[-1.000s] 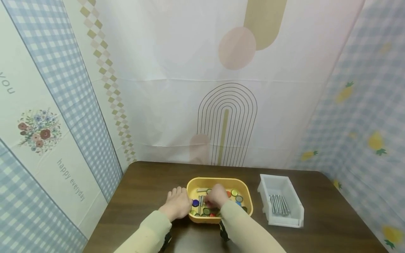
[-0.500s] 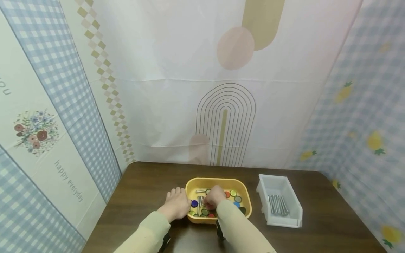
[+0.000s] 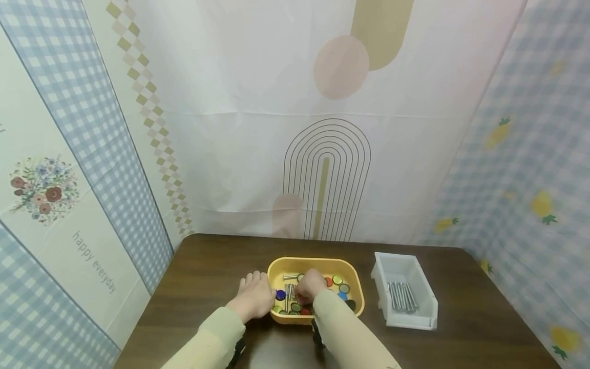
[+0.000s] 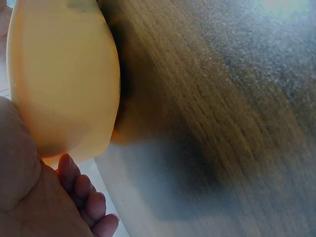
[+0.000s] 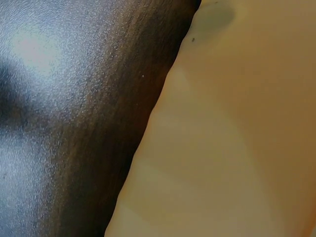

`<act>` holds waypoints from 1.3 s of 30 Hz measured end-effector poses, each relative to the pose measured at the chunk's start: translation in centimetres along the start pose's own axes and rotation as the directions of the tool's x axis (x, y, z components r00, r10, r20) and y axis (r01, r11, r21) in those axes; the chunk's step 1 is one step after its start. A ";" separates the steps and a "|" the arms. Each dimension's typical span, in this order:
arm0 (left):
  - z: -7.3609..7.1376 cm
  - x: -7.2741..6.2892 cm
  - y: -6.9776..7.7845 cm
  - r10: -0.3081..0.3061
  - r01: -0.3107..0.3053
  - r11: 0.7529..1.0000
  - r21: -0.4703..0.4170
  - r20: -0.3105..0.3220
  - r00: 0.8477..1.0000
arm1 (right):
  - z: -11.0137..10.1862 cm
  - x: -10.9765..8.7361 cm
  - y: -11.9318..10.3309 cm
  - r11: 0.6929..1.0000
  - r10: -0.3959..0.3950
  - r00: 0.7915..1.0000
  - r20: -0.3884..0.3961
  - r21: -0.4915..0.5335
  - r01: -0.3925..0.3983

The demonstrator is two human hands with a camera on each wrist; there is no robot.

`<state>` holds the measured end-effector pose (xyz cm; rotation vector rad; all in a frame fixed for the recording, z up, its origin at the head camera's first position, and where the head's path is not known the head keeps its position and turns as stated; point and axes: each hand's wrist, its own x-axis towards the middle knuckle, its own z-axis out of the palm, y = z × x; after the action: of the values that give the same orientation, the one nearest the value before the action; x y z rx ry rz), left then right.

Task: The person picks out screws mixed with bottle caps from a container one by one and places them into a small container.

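Note:
A yellow tray (image 3: 361,297) stands on the table and holds several bottle caps and metal bolts (image 3: 288,297). At its left end my left hand (image 3: 255,294) grips the rim, the thumb side over the edge; in the left wrist view the fingers (image 4: 94,202) bend by the tray's outer wall (image 4: 69,79). Inside the tray is my right hand (image 3: 313,284), fingers curled down among the bolts. Its fingertips are hidden, so I cannot see whether they pinch a bolt. A blue cap (image 3: 280,295) lies near the left thumb. The right wrist view catches only the tray wall (image 5: 222,138) and tabletop.
To the right of the tray stands a white open-fronted bin (image 3: 426,302) with several long bolts (image 3: 402,296) lying side by side. The dark wooden table (image 3: 216,256) meets a hanging cloth (image 3: 239,174) at the back, with more patterned cloth on both sides.
The head view has shifted a little. My left hand stays at the rim, and my right hand remains among the bolts, its forearm swung slightly left, uncovering a dark cap.

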<state>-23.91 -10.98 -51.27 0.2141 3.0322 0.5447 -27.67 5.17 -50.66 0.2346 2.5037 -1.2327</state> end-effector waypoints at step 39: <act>0.2 0.3 -0.3 -0.007 0.007 1.000 0.011 0.018 1.000 | -9.0 -0.8 2.4 0.946 -0.156 0.983 0.102 0.300 0.119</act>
<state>-24.18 -11.11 -51.54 0.2078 3.0176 0.5232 -28.24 13.78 -47.00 0.0510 2.2568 -1.6241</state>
